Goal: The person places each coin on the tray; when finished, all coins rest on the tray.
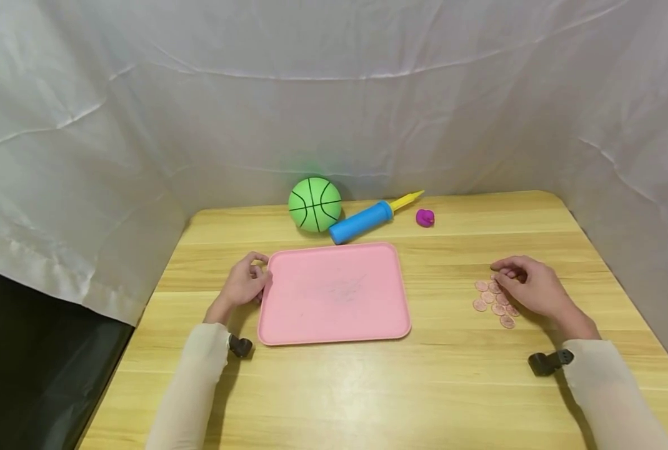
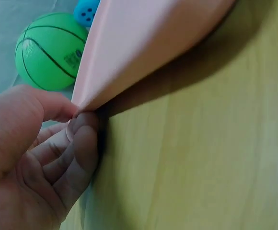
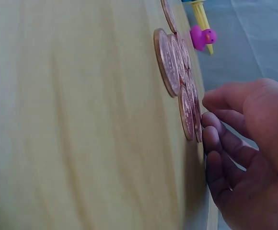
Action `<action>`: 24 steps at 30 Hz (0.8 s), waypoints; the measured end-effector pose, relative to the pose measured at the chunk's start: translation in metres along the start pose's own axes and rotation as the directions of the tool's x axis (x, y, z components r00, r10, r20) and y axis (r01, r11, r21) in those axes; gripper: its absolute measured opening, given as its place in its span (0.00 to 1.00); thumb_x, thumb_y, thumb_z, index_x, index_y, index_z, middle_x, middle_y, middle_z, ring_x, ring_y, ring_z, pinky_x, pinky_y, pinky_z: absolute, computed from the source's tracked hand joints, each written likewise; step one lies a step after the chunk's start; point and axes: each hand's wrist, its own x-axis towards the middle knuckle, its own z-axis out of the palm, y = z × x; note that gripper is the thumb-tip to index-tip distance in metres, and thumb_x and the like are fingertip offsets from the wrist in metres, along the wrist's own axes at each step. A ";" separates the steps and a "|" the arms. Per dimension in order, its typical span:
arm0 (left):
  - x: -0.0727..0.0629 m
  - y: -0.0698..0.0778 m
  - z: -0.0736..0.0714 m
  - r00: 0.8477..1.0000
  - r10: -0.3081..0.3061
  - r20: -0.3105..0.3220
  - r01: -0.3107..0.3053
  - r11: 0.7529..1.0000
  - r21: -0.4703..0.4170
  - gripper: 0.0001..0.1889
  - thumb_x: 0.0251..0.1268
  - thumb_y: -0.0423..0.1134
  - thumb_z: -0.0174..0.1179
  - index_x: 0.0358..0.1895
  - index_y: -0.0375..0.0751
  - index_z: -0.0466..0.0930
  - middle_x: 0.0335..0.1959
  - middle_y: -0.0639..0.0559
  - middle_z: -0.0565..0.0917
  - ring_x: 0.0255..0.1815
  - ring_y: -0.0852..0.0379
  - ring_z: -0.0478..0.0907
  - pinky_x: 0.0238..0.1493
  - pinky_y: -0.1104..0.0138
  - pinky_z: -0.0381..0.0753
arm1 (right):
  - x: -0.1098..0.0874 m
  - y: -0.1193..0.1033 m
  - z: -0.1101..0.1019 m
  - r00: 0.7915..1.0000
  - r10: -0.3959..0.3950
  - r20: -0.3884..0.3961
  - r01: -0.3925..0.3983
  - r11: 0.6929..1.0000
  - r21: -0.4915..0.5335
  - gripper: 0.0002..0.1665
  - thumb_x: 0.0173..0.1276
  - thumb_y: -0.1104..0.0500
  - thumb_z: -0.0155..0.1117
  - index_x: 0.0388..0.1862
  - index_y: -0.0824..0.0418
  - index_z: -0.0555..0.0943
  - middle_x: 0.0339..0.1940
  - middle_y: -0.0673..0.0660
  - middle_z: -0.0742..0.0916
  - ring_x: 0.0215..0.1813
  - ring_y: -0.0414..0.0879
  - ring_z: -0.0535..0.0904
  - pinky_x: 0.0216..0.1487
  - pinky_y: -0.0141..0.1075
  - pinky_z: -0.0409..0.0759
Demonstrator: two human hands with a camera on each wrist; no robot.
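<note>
My left hand (image 1: 244,281) pinches the left edge of a pink tray (image 1: 334,294), thumb on top and fingers under the rim. In the left wrist view the tray (image 2: 129,48) slants up from that grip, its underside shadowed. On the right side of the table, my right hand (image 1: 533,287) hovers with loosely bent fingers at a cluster of copper-coloured coins (image 1: 488,297). Several of these coins (image 3: 166,62) lie flat, some overlapping, in the right wrist view. There the thumb and fingertips come right beside the nearest coins, with no coin seen between them.
Behind the tray stand a green ball (image 1: 314,205) with black lines and a blue hand pump (image 1: 362,222) with a yellow nozzle. A small purple rubber duck (image 1: 425,217) sits right of the pump. Pale cloth (image 1: 367,125) hangs behind the wooden table (image 1: 334,400).
</note>
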 end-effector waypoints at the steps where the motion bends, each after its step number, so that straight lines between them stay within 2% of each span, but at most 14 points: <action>1: 0.000 0.001 0.002 1.000 -0.001 -0.004 0.001 1.000 0.005 0.19 0.79 0.31 0.60 0.68 0.31 0.73 0.25 0.47 0.82 0.17 0.58 0.79 0.18 0.68 0.84 | 0.000 0.000 0.000 1.000 -0.009 0.003 0.009 1.000 -0.004 0.13 0.81 0.57 0.69 0.57 0.62 0.89 0.46 0.60 0.89 0.39 0.33 0.77 0.37 0.22 0.76; 8: 0.004 0.009 0.015 1.000 0.011 -0.002 -0.011 1.000 0.011 0.19 0.80 0.32 0.59 0.68 0.33 0.74 0.25 0.47 0.82 0.17 0.57 0.79 0.16 0.67 0.83 | 0.000 -0.001 -0.001 0.998 -0.057 0.010 0.058 0.998 -0.017 0.12 0.80 0.60 0.69 0.56 0.64 0.89 0.48 0.61 0.89 0.42 0.29 0.76 0.40 0.17 0.74; 16: 0.015 0.026 0.033 0.999 0.039 0.015 -0.038 0.998 -0.043 0.19 0.79 0.32 0.59 0.67 0.32 0.74 0.23 0.49 0.81 0.15 0.58 0.78 0.16 0.68 0.83 | 0.003 -0.005 -0.001 0.997 -0.077 0.020 0.078 0.990 -0.113 0.10 0.79 0.61 0.70 0.54 0.64 0.89 0.44 0.59 0.87 0.42 0.42 0.79 0.40 0.22 0.76; 24: 0.023 0.034 0.049 0.999 0.030 0.022 -0.028 0.998 -0.063 0.19 0.78 0.30 0.59 0.67 0.31 0.74 0.30 0.46 0.82 0.16 0.58 0.78 0.16 0.67 0.84 | 0.003 -0.007 -0.001 0.996 -0.090 0.023 0.092 0.986 -0.141 0.10 0.79 0.62 0.70 0.54 0.65 0.89 0.44 0.60 0.87 0.43 0.46 0.82 0.41 0.25 0.79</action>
